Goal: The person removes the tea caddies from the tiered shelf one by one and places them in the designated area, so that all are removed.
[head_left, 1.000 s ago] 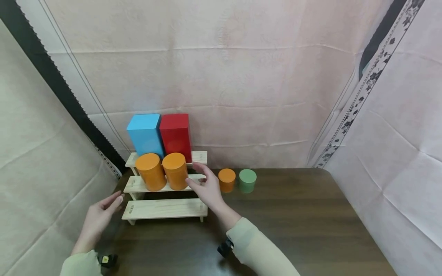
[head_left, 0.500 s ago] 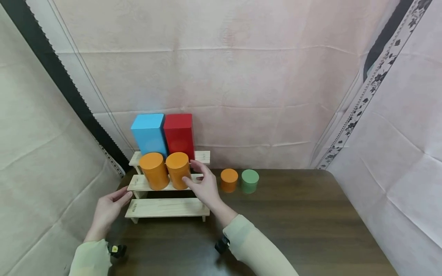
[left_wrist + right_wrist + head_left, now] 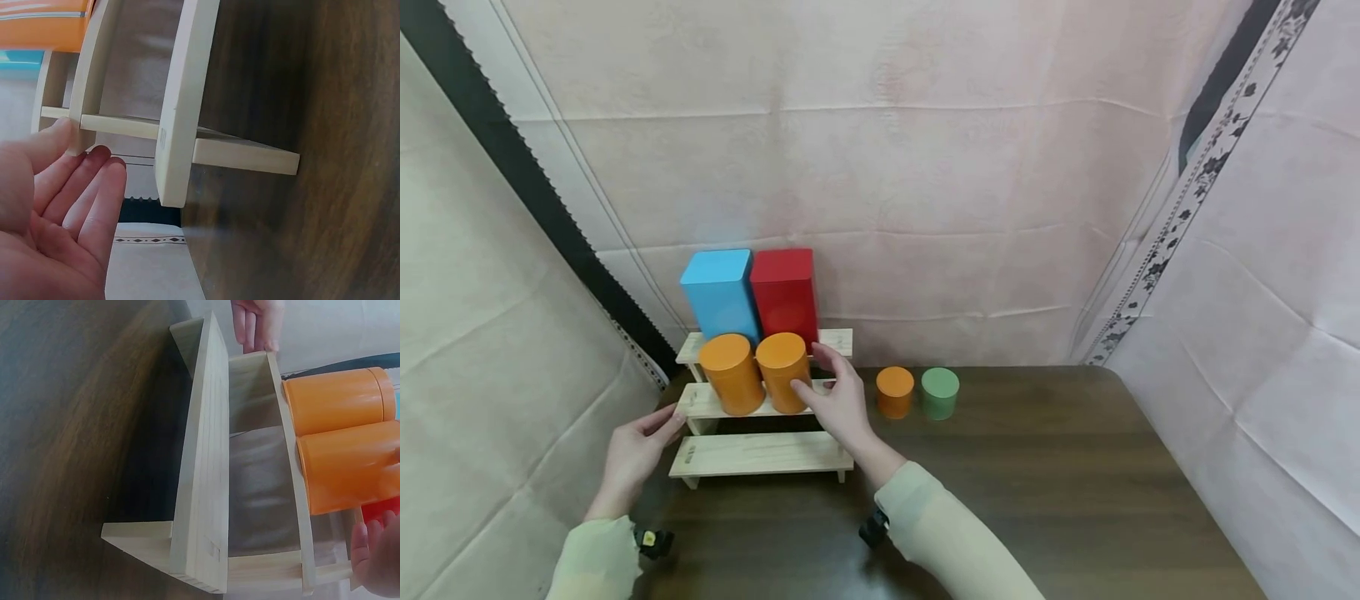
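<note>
One aligning step seems underway: left hand (image 3: 636, 454) pinches the shelf (image 3: 760, 455) at nine o'clock, right hand (image 3: 846, 410) grips its three-o'clock can (image 3: 782, 373), likely needing gentle release next.

1. a left sleeve (image 3: 593, 560) of soft, pale green cloth is worn, and its edge is left slightly uneven at the wrist.
2. a right sleeve (image 3: 958, 533) is worn to match; greyish green is shown near the wrist, and a creamier tone is seen along the forearm.
3. a small black left wrist box (image 3: 658, 546) is worn, marked with a yellow square (image 3: 648, 539).
4. a black right wrist box (image 3: 873, 529) is worn too; its finer details cannot be made out.
5. the left hand (image 3: 631, 457) and right hand (image 3: 842, 406) are left bare.
</note>
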Motion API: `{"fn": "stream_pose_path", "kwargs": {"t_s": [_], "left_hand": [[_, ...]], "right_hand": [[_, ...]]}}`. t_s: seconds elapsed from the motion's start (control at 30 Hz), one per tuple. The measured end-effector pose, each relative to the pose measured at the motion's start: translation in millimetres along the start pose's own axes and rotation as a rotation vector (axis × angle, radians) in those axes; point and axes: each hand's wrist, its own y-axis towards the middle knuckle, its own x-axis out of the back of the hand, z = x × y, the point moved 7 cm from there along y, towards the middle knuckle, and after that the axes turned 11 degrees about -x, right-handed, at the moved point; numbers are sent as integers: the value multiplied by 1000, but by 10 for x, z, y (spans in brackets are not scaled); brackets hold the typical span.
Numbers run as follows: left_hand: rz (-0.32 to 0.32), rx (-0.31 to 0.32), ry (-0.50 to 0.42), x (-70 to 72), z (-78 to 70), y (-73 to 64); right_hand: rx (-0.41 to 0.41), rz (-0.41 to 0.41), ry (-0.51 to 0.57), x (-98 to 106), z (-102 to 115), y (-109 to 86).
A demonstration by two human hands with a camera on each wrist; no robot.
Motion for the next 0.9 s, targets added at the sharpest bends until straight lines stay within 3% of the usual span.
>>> {"fn": "stream_pose_path", "kwargs": {"t_s": [0.27, 0.63, 0.9], "left_hand": [[-24, 0, -3, 29, 17, 44], [44, -25, 47, 37, -33, 123], [23, -33, 71, 66, -66, 111]], "right_hand": [[-58, 8, 12, -48, -19, 34], [-83, 15, -25, -95, -23, 33], [-126, 43, -50, -158, -50, 47]]}}
